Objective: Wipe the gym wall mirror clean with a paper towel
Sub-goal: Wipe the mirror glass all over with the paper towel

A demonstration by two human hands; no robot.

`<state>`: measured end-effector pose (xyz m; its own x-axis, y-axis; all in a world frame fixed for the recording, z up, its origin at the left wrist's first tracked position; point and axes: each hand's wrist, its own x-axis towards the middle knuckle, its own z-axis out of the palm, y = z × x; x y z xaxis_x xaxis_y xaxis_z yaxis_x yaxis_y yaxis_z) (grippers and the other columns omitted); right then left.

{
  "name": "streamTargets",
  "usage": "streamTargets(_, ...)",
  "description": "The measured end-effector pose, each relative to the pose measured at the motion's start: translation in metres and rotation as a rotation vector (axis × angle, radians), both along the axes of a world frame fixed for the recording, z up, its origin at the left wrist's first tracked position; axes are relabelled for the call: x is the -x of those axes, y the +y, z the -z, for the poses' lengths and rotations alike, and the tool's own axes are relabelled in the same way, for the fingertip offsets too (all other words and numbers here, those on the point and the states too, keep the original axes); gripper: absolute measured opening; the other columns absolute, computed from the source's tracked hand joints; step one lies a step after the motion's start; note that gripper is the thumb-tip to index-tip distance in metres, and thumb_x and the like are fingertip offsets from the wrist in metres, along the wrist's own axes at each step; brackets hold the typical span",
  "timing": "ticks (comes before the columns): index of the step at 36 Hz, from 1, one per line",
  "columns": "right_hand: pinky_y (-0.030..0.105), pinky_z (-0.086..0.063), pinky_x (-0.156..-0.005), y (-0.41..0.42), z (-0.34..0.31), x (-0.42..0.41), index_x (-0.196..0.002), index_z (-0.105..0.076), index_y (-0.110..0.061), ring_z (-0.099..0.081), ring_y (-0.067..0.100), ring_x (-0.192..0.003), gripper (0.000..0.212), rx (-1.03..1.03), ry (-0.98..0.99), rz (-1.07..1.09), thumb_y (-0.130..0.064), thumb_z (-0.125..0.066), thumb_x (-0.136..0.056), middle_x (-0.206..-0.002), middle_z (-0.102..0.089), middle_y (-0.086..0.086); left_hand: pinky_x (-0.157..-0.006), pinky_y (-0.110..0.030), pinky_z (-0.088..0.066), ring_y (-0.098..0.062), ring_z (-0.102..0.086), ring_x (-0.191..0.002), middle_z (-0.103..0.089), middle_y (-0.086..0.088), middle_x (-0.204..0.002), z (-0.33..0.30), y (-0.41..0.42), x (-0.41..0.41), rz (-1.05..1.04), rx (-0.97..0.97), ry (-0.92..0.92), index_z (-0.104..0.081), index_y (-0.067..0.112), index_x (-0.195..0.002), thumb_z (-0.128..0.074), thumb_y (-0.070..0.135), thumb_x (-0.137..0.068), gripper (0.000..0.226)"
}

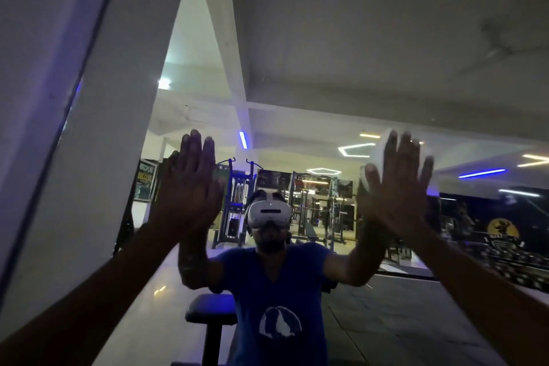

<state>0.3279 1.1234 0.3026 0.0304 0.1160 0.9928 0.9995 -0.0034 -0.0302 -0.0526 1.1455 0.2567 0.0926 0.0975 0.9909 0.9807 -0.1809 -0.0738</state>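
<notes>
The wall mirror fills most of the view and reflects the dim gym and a person in a blue shirt wearing a white headset. My right hand is raised with straight, spread fingers and presses a white paper towel flat against the glass; the towel shows above and left of the fingers. My left hand is also up, fingers straight, its palm toward the mirror just left of the reflected head. Whether the left palm touches the glass is unclear.
A white wall or pillar borders the mirror on the left. Reflected in the glass are weight machines, a padded stool, blue strip lights and a dumbbell rack at the right.
</notes>
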Motion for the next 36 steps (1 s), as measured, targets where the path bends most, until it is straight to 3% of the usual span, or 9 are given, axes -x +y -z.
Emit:
streamTargets(2,0.065,-0.009,-0.128,0.003,0.039,0.037,-0.169,-0.004,-0.010,-0.001,0.037,-0.163,0.083,-0.021,0.009,-0.003,-0.062,-0.011,-0.105,-0.177,0.002,0.017,-0.126,-0.056,-0.017,-0.036,-0.004,-0.162,-0.003,-0.021,-0.174,0.006,0.009,0.003,-0.017,0.066,0.019,-0.014,0.005,-0.166,-0.021,0.050,-0.104,0.078)
streamTargets(5,0.065,-0.003,-0.129,0.011,0.086,0.080,-0.170,-0.006,-0.014,0.002,0.036,-0.164,0.083,0.069,-0.314,-0.054,-0.061,-0.028,-0.105,-0.177,0.002,0.016,-0.124,-0.057,-0.018,-0.037,-0.005,-0.162,-0.003,-0.022,-0.173,0.005,0.011,0.010,-0.068,0.089,0.055,-0.014,0.004,-0.166,-0.022,0.052,-0.104,0.079)
streamTargets(10,0.058,-0.002,-0.131,0.008,0.018,0.018,-0.170,-0.007,-0.021,-0.005,0.029,-0.164,0.074,0.166,-0.800,-0.005,-0.062,-0.014,-0.109,-0.177,-0.003,0.009,-0.119,-0.058,-0.027,-0.041,-0.015,-0.159,-0.012,-0.026,-0.171,0.003,0.001,0.024,-0.076,0.130,0.160,-0.024,0.001,-0.163,-0.028,0.052,-0.102,0.080)
streamTargets(14,0.061,-0.010,-0.129,-0.005,-0.046,-0.035,-0.170,-0.007,-0.016,-0.013,0.034,-0.163,0.077,0.114,-0.368,0.028,-0.061,-0.006,-0.107,-0.177,-0.007,0.015,-0.119,-0.061,-0.028,-0.043,-0.019,-0.158,-0.015,-0.027,-0.170,0.006,0.000,0.022,-0.105,0.134,0.146,-0.027,-0.001,-0.162,-0.029,0.053,-0.102,0.081)
streamTargets(18,0.063,-0.004,-0.129,0.001,-0.010,0.028,-0.170,-0.006,-0.013,-0.005,0.038,-0.163,0.088,0.006,-0.068,-0.005,-0.068,-0.001,-0.102,-0.177,0.000,0.018,-0.122,-0.059,-0.023,-0.043,-0.016,-0.159,-0.014,-0.027,-0.170,0.015,0.003,0.013,-0.127,0.148,0.097,-0.024,-0.001,-0.163,-0.027,0.055,-0.102,0.082)
streamTargets(22,0.068,-0.010,-0.127,0.009,0.063,0.126,-0.169,-0.014,-0.014,-0.010,0.038,-0.162,0.084,0.060,-0.509,-0.072,-0.060,-0.038,-0.104,-0.176,-0.009,0.018,-0.119,-0.059,-0.030,-0.043,-0.021,-0.157,-0.017,-0.026,-0.170,0.018,-0.001,0.012,-0.125,0.177,0.093,-0.027,0.000,-0.162,-0.026,0.056,-0.101,0.082)
streamTargets(26,0.064,-0.009,-0.129,0.015,0.054,0.107,-0.169,-0.016,-0.019,-0.016,0.030,-0.163,0.073,0.103,-0.863,-0.116,-0.055,-0.035,-0.108,-0.175,-0.018,0.010,-0.110,-0.059,-0.041,-0.042,-0.032,-0.153,-0.024,-0.023,-0.169,0.020,-0.007,0.022,-0.120,0.214,0.131,-0.033,0.004,-0.161,-0.030,0.054,-0.098,0.081)
streamTargets(32,0.063,-0.019,-0.127,-0.002,0.012,-0.022,-0.169,-0.014,-0.013,-0.011,0.029,-0.164,0.074,0.104,-0.373,-0.010,-0.055,-0.014,-0.108,-0.177,-0.010,0.012,-0.097,-0.064,-0.049,-0.051,-0.041,-0.145,-0.037,-0.030,-0.161,0.023,-0.024,0.018,-0.075,0.213,0.124,-0.042,-0.003,-0.155,-0.006,0.055,-0.109,0.082)
streamTargets(36,0.064,-0.009,-0.129,0.004,0.056,0.020,-0.169,-0.008,-0.010,-0.005,0.036,-0.164,0.079,0.018,-0.015,-0.029,-0.055,-0.021,-0.105,-0.177,-0.002,0.016,-0.105,-0.066,-0.045,-0.049,-0.037,-0.149,-0.031,-0.031,-0.163,0.015,-0.032,-0.008,-0.041,0.198,0.151,-0.039,-0.006,-0.155,-0.025,0.048,-0.102,0.078)
